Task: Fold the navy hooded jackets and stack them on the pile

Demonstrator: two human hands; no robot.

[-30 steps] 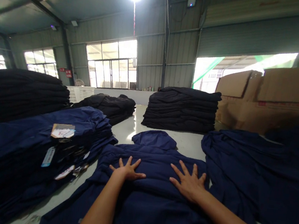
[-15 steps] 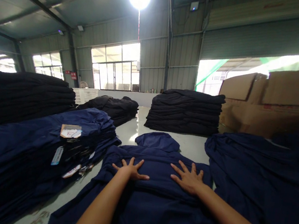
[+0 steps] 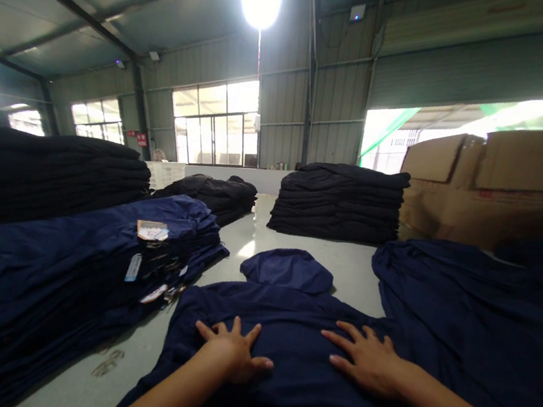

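Observation:
A navy hooded garment [image 3: 296, 315] lies flat on the grey table [image 3: 150, 348] in front of me, its hood [image 3: 287, 268] pointing away. My left hand [image 3: 229, 352] rests palm down on the garment's left side, fingers spread. My right hand [image 3: 367, 360] lies flat on its right side, fingers stretched out. Neither hand holds anything.
A stack of navy garments with paper tags [image 3: 65, 269] sits to the left, a heap of navy garments [image 3: 476, 327] to the right. Black stacks [image 3: 339, 203] [image 3: 43, 171] [image 3: 212, 192] stand further back. Cardboard boxes [image 3: 497, 181] line the right rear.
Both hands have slid back toward me along the garment, from just below the hood to lower on the body. The view has shifted slightly.

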